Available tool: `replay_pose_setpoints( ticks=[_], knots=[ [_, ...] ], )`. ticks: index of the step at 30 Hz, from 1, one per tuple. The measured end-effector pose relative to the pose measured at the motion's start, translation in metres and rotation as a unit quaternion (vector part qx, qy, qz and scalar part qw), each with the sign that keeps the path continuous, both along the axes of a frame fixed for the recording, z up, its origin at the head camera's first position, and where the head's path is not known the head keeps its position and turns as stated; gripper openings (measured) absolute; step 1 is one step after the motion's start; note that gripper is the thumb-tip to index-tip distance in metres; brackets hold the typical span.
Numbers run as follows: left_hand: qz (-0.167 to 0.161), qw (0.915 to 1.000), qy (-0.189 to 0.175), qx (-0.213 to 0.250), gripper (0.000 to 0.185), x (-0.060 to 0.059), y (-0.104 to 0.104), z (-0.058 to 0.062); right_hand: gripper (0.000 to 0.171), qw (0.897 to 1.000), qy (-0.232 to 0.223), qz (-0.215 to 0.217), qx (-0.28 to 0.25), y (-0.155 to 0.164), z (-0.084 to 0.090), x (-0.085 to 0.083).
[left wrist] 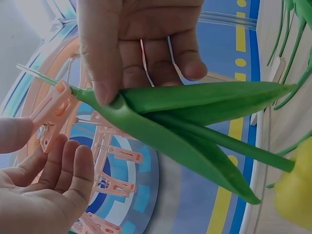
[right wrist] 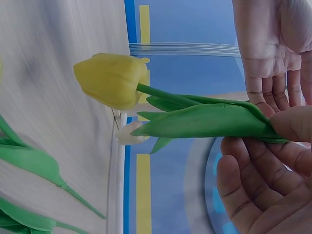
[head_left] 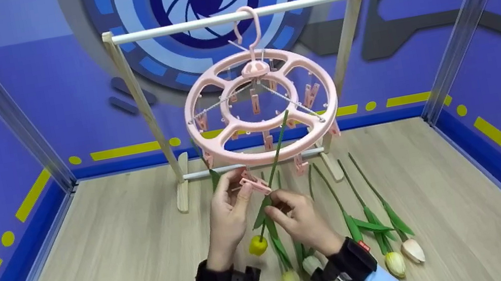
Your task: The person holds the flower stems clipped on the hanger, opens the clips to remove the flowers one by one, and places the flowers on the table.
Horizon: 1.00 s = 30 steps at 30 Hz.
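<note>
A yellow tulip (head_left: 258,246) hangs head down, its long stem slanting up across a pink round clip hanger (head_left: 261,107). My right hand (head_left: 272,207) pinches the stem where the green leaves (right wrist: 209,119) begin, thumb (right wrist: 292,124) on top. My left hand (head_left: 242,189) pinches a pink clip (head_left: 254,185) that hangs from the hanger's front rim, right beside the stem. In the left wrist view the clip (left wrist: 51,117) sits between the thumb and fingers of my left hand (left wrist: 41,146), touching the stem end.
The hanger hooks over the white rail of a wooden rack (head_left: 142,108) at the back of the wooden table (head_left: 98,270). Several tulips (head_left: 395,263) lie in a row on the table in front of the rack. Blue walls close off three sides.
</note>
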<state>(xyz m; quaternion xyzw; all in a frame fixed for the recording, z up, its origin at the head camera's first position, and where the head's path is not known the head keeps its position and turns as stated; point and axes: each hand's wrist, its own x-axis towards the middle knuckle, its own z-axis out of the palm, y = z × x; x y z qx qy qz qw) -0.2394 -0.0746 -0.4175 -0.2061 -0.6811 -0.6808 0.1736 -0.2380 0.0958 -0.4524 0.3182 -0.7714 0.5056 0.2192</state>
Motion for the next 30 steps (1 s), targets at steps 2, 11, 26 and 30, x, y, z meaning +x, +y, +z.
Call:
replay_pose_setpoints(
  ticks=[2,11,26,30],
  knots=[
    [-0.003,1.0000,-0.007,0.004,0.031,0.0004,-0.0001,0.0008,0.006,1.000,-0.003,-0.004,0.004,0.0010,-0.0002,-0.0001],
    [-0.003,0.9999,-0.012,0.012,0.031,0.0016,0.0000,0.0014,0.004,0.999,-0.027,-0.010,0.017,0.0040,-0.0006,-0.0010],
    [0.030,0.9993,-0.016,0.019,0.025,0.0020,0.0014,0.0008,0.004,1.000,-0.008,-0.013,0.011,0.0045,-0.0005,-0.0018],
    [0.034,0.9992,-0.011,0.021,0.023,0.0025,0.0016,0.0014,0.006,1.000,-0.012,-0.022,0.016,0.0042,-0.0001,-0.0019]
  ],
)
